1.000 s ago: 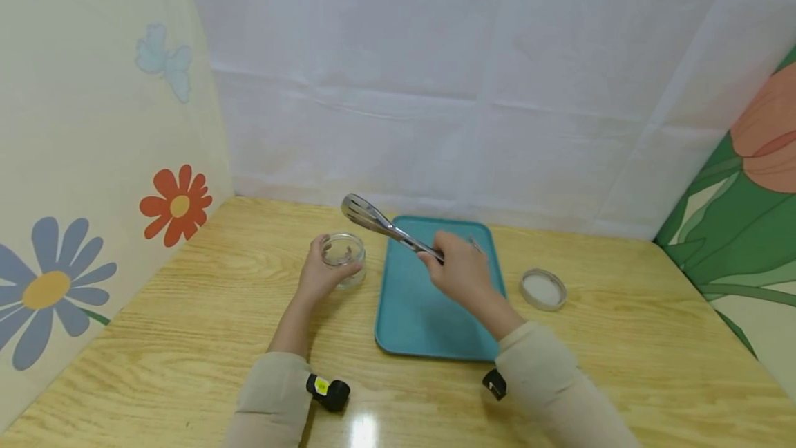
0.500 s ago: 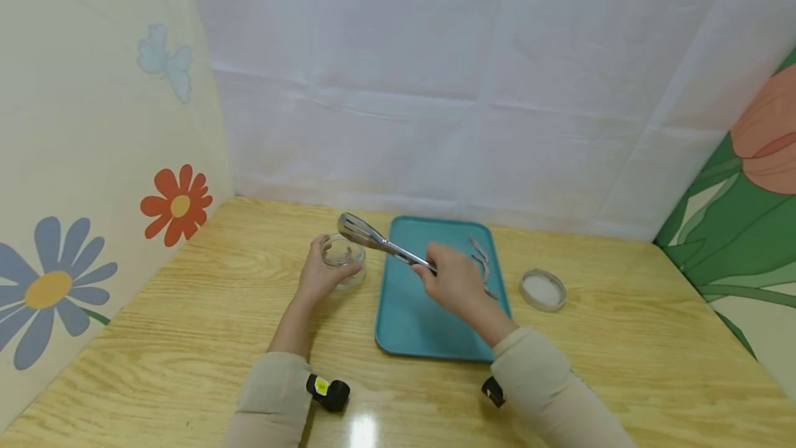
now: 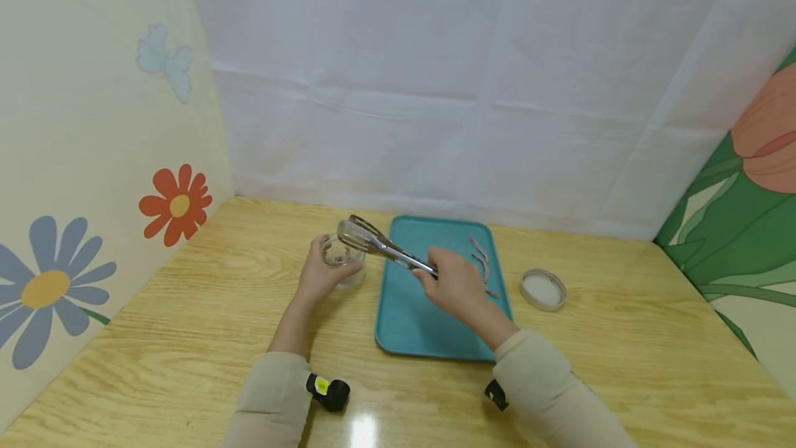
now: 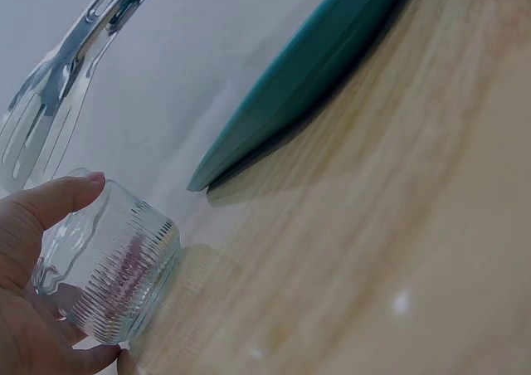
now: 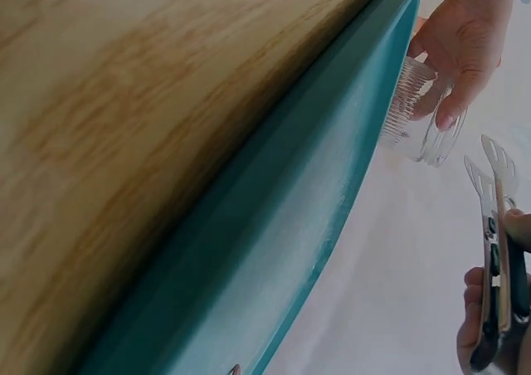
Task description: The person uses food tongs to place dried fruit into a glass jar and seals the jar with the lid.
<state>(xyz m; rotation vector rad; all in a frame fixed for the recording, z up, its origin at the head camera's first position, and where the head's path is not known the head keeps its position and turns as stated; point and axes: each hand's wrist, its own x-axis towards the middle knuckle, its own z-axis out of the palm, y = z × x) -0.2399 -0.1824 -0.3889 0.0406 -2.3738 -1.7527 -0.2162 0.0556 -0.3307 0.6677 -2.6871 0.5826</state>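
Observation:
My left hand (image 3: 318,274) grips a clear glass jar (image 3: 354,278), thumb and fingers around its side. In the left wrist view the jar (image 4: 124,263) has a ribbed lower wall, with something reddish-brown showing through it. My right hand (image 3: 459,283) holds metal tongs (image 3: 399,253) by their handles. Their slotted heads are parted just above the jar's mouth, and nothing shows between them. In the right wrist view the tongs (image 5: 495,217) point at the jar (image 5: 415,114). Several thin pinkish-brown strips (image 3: 485,267) lie on the right side of a teal tray (image 3: 429,327).
A round lid (image 3: 543,290) lies on the wooden table (image 3: 622,337) right of the tray. A white cloth (image 3: 398,88) hangs behind the table. Flower-painted panels (image 3: 74,123) stand at the sides.
The tongs have come down to the jar's mouth, and their heads have spread apart. My right hand has shifted slightly left and down, uncovering the strips. My left hand stays on the jar.

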